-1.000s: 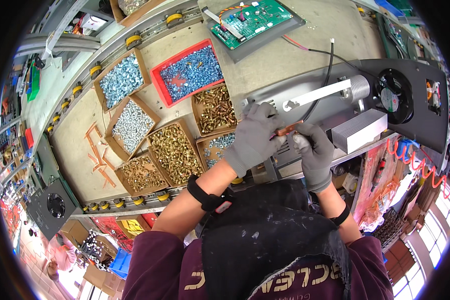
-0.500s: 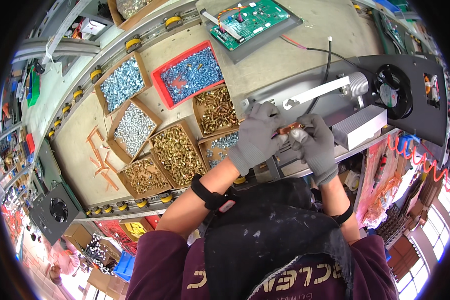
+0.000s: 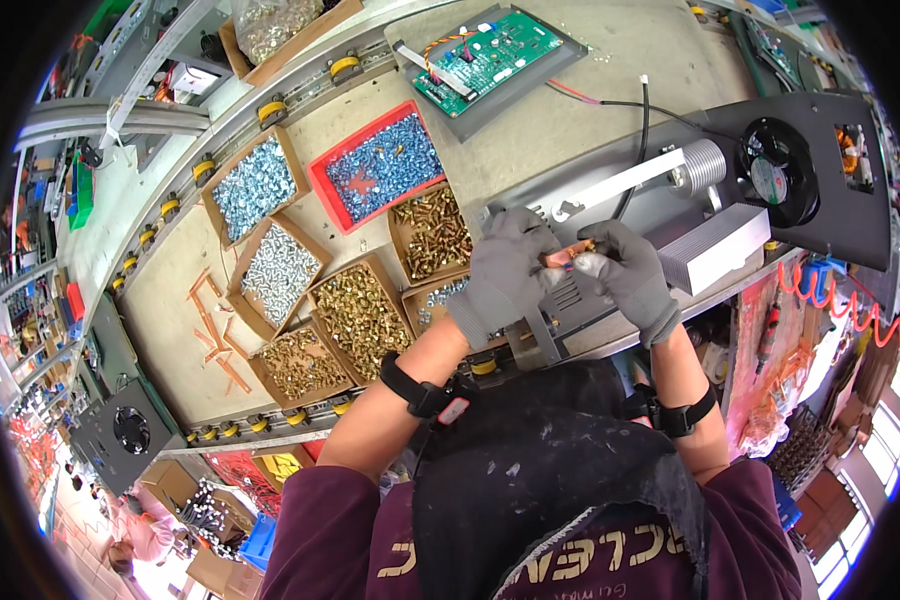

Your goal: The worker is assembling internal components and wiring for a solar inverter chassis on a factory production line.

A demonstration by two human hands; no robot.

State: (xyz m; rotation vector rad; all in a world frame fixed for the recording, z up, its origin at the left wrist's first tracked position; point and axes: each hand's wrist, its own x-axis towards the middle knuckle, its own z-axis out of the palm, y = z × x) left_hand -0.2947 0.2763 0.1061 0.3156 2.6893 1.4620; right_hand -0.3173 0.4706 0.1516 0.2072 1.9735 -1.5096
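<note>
Both my hands wear grey gloves and meet above the dark metal panel (image 3: 592, 298). Between them is a small copper-coloured strip (image 3: 567, 254), with a brassy bit at its right end that may be a screw. My left hand (image 3: 508, 268) is closed on the strip's left end. My right hand (image 3: 630, 280) pinches its right end. Fingers hide part of the strip. Just beyond lie a white bar (image 3: 620, 184) attached to a ribbed metal cylinder (image 3: 700, 168) and a finned aluminium heat sink (image 3: 712, 248).
Left of my hands stand cardboard boxes of brass screws (image 3: 360, 315), silver screws (image 3: 282, 272) and nuts (image 3: 255, 188), plus a red tray (image 3: 320, 180) of bluish fasteners. Loose copper strips (image 3: 210, 325) lie further left. A green circuit board (image 3: 495, 60) sits far back; a black fan (image 3: 780, 175) is at right.
The view has shifted slightly, so the bench sits a little lower at left. My hands stay together on the copper strip, which is now tilted more, its right end higher.
</note>
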